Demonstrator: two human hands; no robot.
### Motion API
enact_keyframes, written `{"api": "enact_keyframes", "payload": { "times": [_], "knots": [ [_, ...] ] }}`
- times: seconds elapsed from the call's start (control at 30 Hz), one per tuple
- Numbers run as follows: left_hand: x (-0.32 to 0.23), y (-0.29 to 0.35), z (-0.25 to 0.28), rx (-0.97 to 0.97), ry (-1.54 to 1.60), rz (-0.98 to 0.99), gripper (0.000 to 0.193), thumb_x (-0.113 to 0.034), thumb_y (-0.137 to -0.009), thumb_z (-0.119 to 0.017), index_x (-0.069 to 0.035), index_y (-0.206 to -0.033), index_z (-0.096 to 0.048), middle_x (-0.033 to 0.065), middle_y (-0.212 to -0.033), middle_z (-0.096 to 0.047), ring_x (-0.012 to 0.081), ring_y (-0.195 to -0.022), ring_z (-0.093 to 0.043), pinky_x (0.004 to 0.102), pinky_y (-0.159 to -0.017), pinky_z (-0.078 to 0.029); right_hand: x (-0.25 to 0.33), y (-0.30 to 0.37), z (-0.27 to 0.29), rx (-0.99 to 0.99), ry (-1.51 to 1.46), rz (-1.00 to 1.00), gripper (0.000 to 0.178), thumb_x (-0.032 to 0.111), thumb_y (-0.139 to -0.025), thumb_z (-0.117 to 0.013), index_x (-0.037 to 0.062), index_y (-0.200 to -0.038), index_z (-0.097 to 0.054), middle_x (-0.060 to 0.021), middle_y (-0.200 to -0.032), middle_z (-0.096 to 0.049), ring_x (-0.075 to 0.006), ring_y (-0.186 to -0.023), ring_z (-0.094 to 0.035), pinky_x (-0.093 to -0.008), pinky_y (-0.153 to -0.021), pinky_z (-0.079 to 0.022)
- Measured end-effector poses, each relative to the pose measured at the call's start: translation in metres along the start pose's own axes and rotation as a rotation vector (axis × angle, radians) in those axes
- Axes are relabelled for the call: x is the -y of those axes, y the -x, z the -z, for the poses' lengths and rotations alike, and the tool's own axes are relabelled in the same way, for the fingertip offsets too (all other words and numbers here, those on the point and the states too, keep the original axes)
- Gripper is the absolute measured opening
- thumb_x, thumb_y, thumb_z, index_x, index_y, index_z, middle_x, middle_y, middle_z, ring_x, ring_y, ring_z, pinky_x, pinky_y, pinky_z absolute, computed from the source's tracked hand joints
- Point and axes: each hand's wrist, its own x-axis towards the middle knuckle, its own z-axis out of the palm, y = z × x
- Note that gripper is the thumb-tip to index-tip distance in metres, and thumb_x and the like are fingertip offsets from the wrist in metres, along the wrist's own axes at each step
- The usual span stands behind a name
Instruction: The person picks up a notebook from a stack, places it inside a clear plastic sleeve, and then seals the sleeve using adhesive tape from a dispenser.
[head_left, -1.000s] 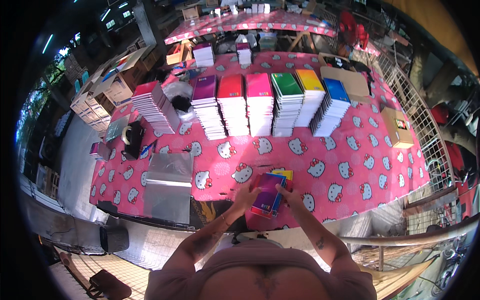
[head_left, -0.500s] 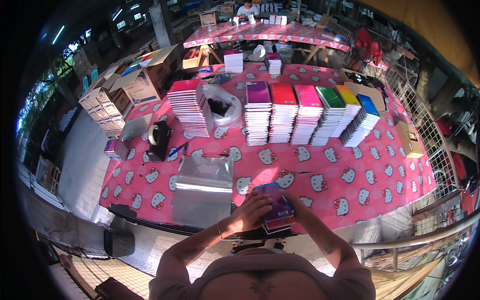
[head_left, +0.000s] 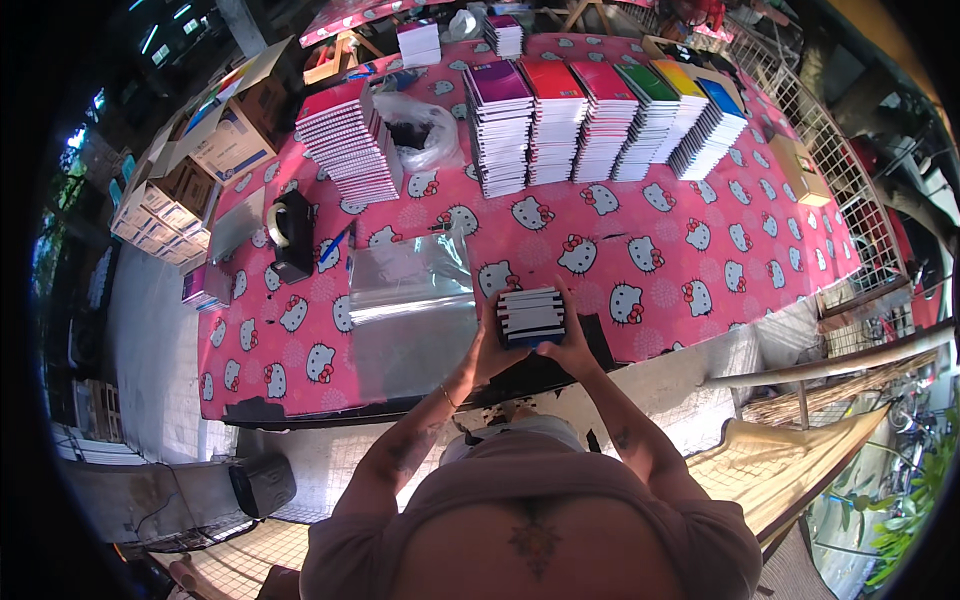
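Note:
Between my two hands, at the table's near edge, is a small stack of notebooks (head_left: 531, 316), its white page edges turned up and a blue cover showing at the bottom. My left hand (head_left: 490, 347) wraps its left side and my right hand (head_left: 571, 340) its right side, thumbs at the near face. Just left of them lies a pile of clear plastic sleeves (head_left: 405, 345), shiny and flat. Farther off stands a row of notebook stacks with purple (head_left: 498, 84), red (head_left: 552, 80), pink (head_left: 603, 82), green (head_left: 646, 84), yellow (head_left: 678, 78) and blue (head_left: 720, 97) covers.
At the left stand a tall notebook stack (head_left: 347, 145), a plastic bag (head_left: 430, 135), a black tape dispenser (head_left: 291, 237), a blue pen (head_left: 332, 246) and cardboard boxes (head_left: 235, 130). A small carton (head_left: 798, 172) sits at the right edge of the pink table (head_left: 720, 320), beside a wire fence.
The notebook stack has been tipped so its page edges face up instead of the purple cover. My left hand has moved from the top to the side. The view has tilted down.

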Motion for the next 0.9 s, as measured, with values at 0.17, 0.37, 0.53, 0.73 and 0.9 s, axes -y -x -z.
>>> {"api": "enact_keyframes", "payload": {
  "times": [0.17, 0.37, 0.53, 0.73, 0.9],
  "knots": [
    [0.011, 0.001, -0.002, -0.011, -0.306, -0.089, 0.095, -0.002, -0.07, -0.085, -0.004, -0.142, -0.023, 0.0184, -0.132, -0.049, 0.0288, -0.126, -0.053, 0.0405, -0.098, -0.051, -0.007, -0.001, -0.006, -0.06, 0.176, -0.022, 0.105, 0.017, -0.065, -0.095, 0.0065, -0.147, -0.031, -0.0123, -0.136, -0.048, -0.0236, -0.128, -0.049, -0.0402, -0.107, -0.041],
    [-0.092, -0.023, 0.003, 0.193, -0.976, -0.131, 0.104, -0.036, -0.078, -0.081, 0.003, -0.152, -0.02, 0.0317, -0.148, -0.039, 0.045, -0.141, -0.038, 0.053, -0.115, -0.034, -0.003, -0.007, 0.03, 0.036, 0.366, -0.081, 0.093, 0.012, -0.064, -0.094, 0.0076, -0.138, -0.038, -0.0131, -0.128, -0.057, -0.0233, -0.119, -0.058, -0.0397, -0.101, -0.047],
    [-0.117, -0.024, -0.04, 0.226, -1.279, -0.341, 0.107, -0.059, -0.082, -0.069, 0.011, -0.15, -0.027, 0.0346, -0.152, -0.033, 0.0466, -0.146, -0.03, 0.0558, -0.119, -0.025, 0.008, -0.017, 0.02, 0.118, 0.384, -0.12, 0.086, 0.015, -0.07, -0.09, 0.0092, -0.139, -0.04, -0.0126, -0.128, -0.059, -0.0233, -0.118, -0.059, -0.0394, -0.1, -0.048],
    [-0.098, -0.043, -0.014, 0.229, -1.338, -0.324, 0.076, -0.06, -0.069, -0.081, 0.0, -0.107, -0.054, 0.01, -0.094, -0.063, 0.0295, -0.095, -0.067, 0.0416, -0.081, -0.051, 0.001, -0.023, 0.019, 0.217, 0.471, -0.194, 0.093, 0.023, -0.071, -0.091, 0.0098, -0.146, -0.038, -0.0158, -0.136, -0.056, -0.0293, -0.122, -0.058, -0.0417, -0.102, -0.048],
    [-0.102, 0.001, 0.077, -0.422, -0.977, 0.265, 0.079, -0.064, -0.071, -0.082, 0.001, -0.111, -0.059, 0.017, -0.085, -0.07, 0.0331, -0.075, -0.072, 0.0432, -0.067, -0.057, 0.033, -0.065, -0.036, 0.179, 0.684, 0.094, 0.099, 0.023, -0.068, -0.091, 0.0073, -0.149, -0.036, -0.0176, -0.144, -0.05, -0.0341, -0.138, -0.045, -0.0464, -0.111, -0.04]
  ]
}}
